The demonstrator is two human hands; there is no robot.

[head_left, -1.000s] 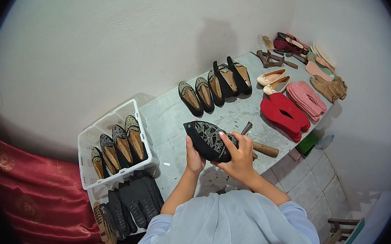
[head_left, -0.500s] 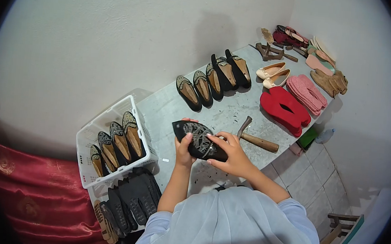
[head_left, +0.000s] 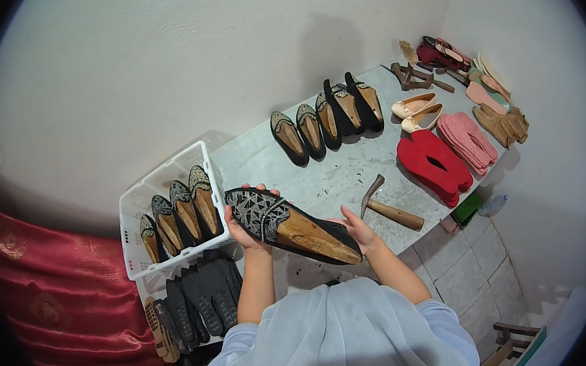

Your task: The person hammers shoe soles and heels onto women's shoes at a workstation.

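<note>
A black flat shoe [head_left: 260, 211] with a silver geometric pattern on its toe lies level across both hands above the table. Its opening faces up, and a wooden shoe last [head_left: 316, 238] fills it. My left hand [head_left: 242, 233] is wrapped around the toe end, thumb on the near side and fingertips showing along the far edge. At the heel, my right hand [head_left: 363, 235] supports the shoe from the far side, its thumb raised off the surface and its other fingers partly hidden. A hammer [head_left: 397, 215] with a wooden handle rests on the table beyond the right hand.
A white basket [head_left: 194, 258] with several lasted shoes stands left, beside black shoe parts [head_left: 209, 290]. Further black shoes [head_left: 289, 138] line the wall side. Red pieces [head_left: 429, 163], pink pieces [head_left: 464, 145] and cream shoes [head_left: 419, 114] occupy the table's right.
The shoe has been turned from patterned toe and sole edge upright to lying lengthwise, opening up. My left hand moved left to the toe; my right hand shifted to the heel.
</note>
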